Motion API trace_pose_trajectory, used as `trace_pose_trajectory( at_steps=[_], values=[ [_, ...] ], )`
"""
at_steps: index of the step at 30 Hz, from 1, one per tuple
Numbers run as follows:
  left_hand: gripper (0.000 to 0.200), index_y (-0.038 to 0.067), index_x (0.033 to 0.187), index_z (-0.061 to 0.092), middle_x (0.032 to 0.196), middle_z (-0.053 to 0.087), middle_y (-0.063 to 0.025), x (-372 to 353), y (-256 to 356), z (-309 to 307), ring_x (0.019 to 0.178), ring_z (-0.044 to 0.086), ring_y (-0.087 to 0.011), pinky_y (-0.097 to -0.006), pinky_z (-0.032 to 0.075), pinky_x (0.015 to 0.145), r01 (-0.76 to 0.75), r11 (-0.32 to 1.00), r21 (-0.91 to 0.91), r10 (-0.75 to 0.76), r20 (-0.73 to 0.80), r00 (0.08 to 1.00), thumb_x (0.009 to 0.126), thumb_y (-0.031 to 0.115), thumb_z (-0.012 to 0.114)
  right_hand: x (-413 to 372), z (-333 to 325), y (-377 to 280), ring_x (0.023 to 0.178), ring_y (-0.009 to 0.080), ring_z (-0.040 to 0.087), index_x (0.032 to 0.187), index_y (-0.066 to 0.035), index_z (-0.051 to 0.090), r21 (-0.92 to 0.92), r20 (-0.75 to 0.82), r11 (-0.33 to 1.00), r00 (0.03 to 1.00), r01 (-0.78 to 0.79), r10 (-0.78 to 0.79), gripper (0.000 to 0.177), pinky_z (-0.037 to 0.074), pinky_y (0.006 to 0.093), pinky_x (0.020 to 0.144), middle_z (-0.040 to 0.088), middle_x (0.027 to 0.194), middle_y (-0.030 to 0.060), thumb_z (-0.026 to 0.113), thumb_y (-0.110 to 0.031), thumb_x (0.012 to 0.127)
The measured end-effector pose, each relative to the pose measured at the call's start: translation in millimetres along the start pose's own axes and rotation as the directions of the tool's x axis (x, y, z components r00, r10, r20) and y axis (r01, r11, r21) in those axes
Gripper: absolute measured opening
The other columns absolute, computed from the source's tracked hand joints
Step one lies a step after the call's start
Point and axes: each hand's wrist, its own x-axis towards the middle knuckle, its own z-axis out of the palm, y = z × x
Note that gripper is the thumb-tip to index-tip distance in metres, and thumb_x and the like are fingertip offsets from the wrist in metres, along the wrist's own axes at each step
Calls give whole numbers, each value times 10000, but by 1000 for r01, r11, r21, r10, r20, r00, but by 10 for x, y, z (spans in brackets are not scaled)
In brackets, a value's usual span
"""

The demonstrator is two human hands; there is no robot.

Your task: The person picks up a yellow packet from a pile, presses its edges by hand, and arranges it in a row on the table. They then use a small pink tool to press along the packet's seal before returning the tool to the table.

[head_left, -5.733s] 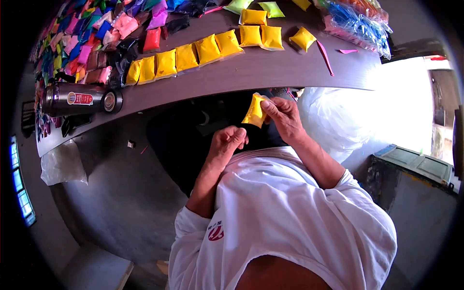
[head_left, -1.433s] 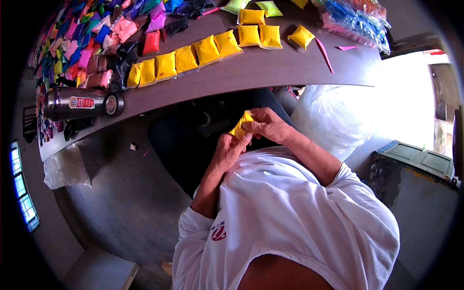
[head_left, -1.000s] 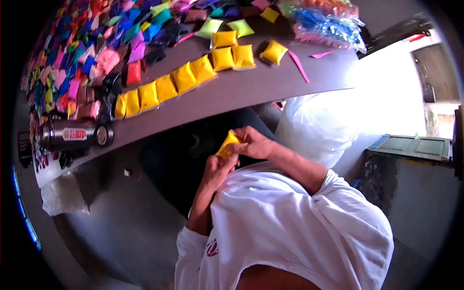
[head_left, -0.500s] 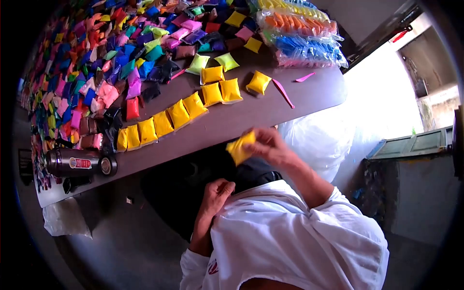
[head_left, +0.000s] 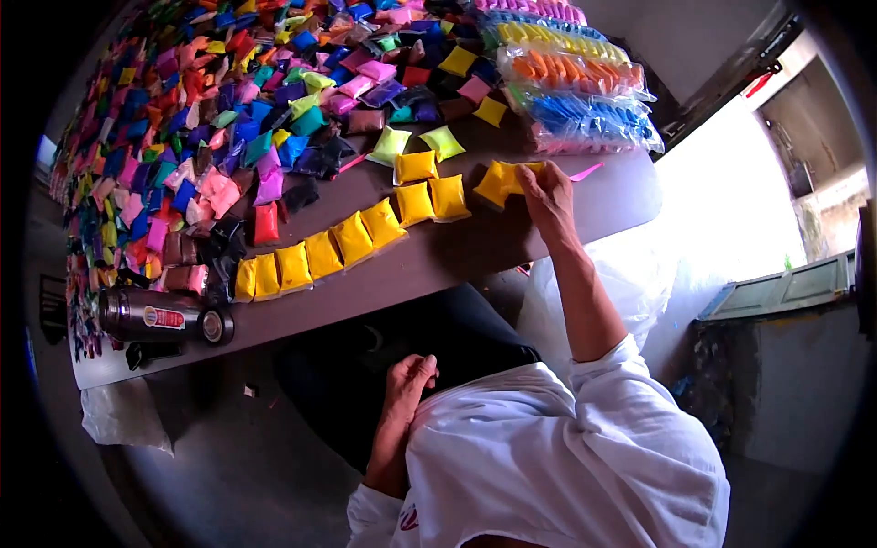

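At the table's right part, my right hand [head_left: 550, 194] pinches a small yellow packet [head_left: 523, 173], largely covered by the fingers. Another yellow packet [head_left: 494, 184] lies against its left side. A pink plastic tool [head_left: 587, 172] pokes out to the right of the hand. My left hand [head_left: 407, 384] rests at my lap, its fingers curled in and nothing showing in them. On the table, several plump yellow packets [head_left: 353, 238] form a slanting row along the near edge. Two lime-green packets [head_left: 390, 146] lie just behind the row's right end.
A large heap of coloured packets [head_left: 228, 119] covers the table's left and back. Clear bags of coloured plastic pieces [head_left: 585, 114] are stacked at the back right. A metal flask [head_left: 151, 312] lies on its side at the left corner. A translucent bag [head_left: 594, 288] stands beside the table.
My right hand has carried the yellow packet from above my lap up and right onto the table, beside the other yellow one. My left hand has barely moved.
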Motion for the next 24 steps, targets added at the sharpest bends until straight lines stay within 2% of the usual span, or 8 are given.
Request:
trace_pose_trajectory(
  at_steps=[3, 5, 11, 13, 16, 19, 20, 24],
  values=[
    [293, 48, 756, 590, 700, 577, -7, -3, -5, -15, 623, 487, -89, -239, 409, 611, 21, 1000, -13, -22, -38, 999, 862, 318, 637, -4, 18, -176, 710, 124, 549, 838, 27, 567, -121, 117, 993, 993, 6, 9, 279, 446, 268, 635, 598, 752, 65, 602, -247, 880],
    [298, 49, 758, 589, 703, 577, -8, -4, -12, -29, 625, 488, -93, -246, 410, 615, 22, 1000, -9, -22, -53, 998, 859, 324, 640, -17, 30, -283, 698, 110, 538, 868, 33, 589, 132, 104, 991, 995, -18, 4, 278, 436, 250, 630, 595, 753, 50, 587, -243, 891],
    [330, 50, 760, 586, 709, 574, -8, 11, -27, -34, 626, 483, -103, -249, 397, 615, 1, 1000, -7, -1, -77, 997, 849, 364, 633, 50, -84, -192, 691, 99, 547, 949, 39, 623, 197, -113, 980, 993, 37, -15, 271, 443, 232, 651, 610, 787, 58, 623, -222, 874],
    [330, 61, 764, 586, 713, 572, -3, 3, -15, -21, 623, 480, -102, -243, 377, 599, 46, 999, 18, -43, -117, 992, 847, 377, 625, -1, -118, -163, 691, 121, 577, 996, 17, 596, 233, -120, 972, 991, -35, 64, 300, 477, 246, 547, 609, 818, 66, 643, -252, 870],
    [314, 75, 764, 587, 711, 569, 2, 10, -26, -22, 623, 480, -97, -241, 356, 577, 35, 999, -21, -37, -99, 994, 849, 375, 622, -153, -115, -172, 677, 148, 591, 1009, 44, 545, 290, -6, 942, 984, -166, 176, 278, 518, 252, 578, 595, 882, 117, 614, -190, 875],
    [306, 83, 764, 583, 702, 565, 6, -9, 30, -3, 618, 479, -87, -237, 337, 557, 53, 999, 12, -51, -130, 990, 850, 375, 619, -247, -47, 23, 675, 145, 607, 999, 21, 518, 158, -28, 983, 994, -98, 104, 288, 537, 240, 558, 586, 886, 116, 602, -233, 892],
    [306, 83, 764, 583, 702, 565, 6, -9, 33, -4, 618, 479, -87, -237, 337, 557, 53, 999, 13, -51, -129, 990, 850, 375, 619, -291, -62, -104, 727, 151, 610, 997, 34, 513, 55, -31, 988, 988, -147, 149, 296, 543, 243, 574, 585, 906, 124, 592, -234, 898],
    [309, 90, 748, 562, 698, 562, 2, -12, 17, -30, 609, 478, -78, -217, 336, 547, 86, 996, 10, -84, -120, 989, 854, 375, 616, -174, -117, 100, 740, 152, 603, 1011, 31, 510, -34, -74, 998, 996, -57, 54, 296, 540, 236, 566, 584, 913, 125, 589, -232, 898]
  ],
)
